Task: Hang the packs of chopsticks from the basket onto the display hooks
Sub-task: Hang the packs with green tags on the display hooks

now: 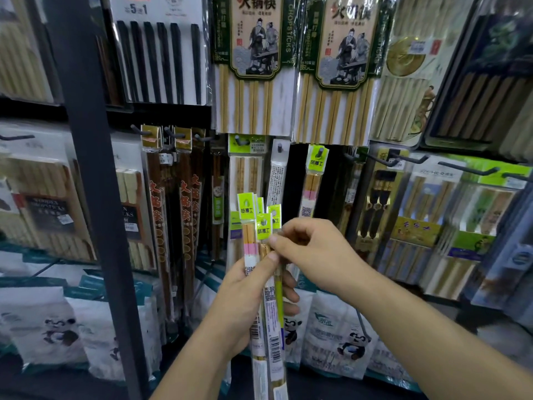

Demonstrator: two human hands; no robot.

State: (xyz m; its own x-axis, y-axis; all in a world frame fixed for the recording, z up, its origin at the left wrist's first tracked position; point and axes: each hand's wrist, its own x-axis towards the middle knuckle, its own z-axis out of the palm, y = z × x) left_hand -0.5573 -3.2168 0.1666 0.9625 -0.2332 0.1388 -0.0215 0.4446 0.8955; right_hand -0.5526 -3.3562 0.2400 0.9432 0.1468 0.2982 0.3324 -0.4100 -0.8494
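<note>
My left hand (239,298) grips a bunch of several narrow chopstick packs (259,226) with lime-green header cards, held upright in front of the display. My right hand (305,249) pinches the front pack (264,230) just below its green header, thumb and forefinger closed on it. Straight behind, one matching pack (314,180) hangs on a display hook (319,153). A second hook (279,148) to its left carries a white pack. The basket is out of view.
Large packs of bamboo chopsticks (253,67) hang on the row above. Dark red packs (170,212) hang at the left beside a black upright post (92,183). Long black hooks (467,170) stick out at the right. White panda bags (340,336) stand on the shelf below.
</note>
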